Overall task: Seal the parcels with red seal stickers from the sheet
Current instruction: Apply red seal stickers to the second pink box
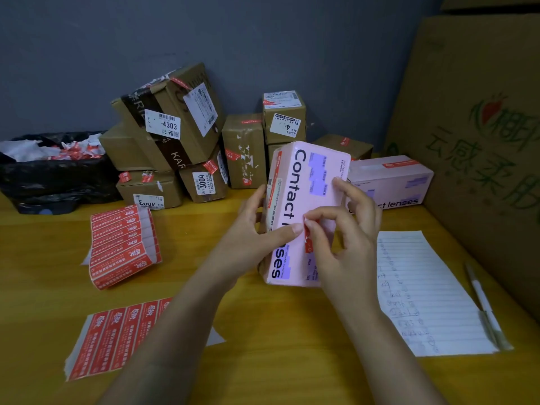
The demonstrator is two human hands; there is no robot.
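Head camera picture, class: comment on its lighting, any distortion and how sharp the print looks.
Head view: dim, even light with soft shadows and no glare on the yellow table; wide-angle bending curves the big carton at right; large print on the pink box between left hand and right hand reads clearly; handwriting on the lined paper is too soft.

Left hand (257, 226) steadies pink box (304, 200) upright on worktop (277, 346); right hand (347, 235) fingers (314, 226) pinch red sticker (307, 239) against box face. Sticker sheets (122, 244) lie to the left.
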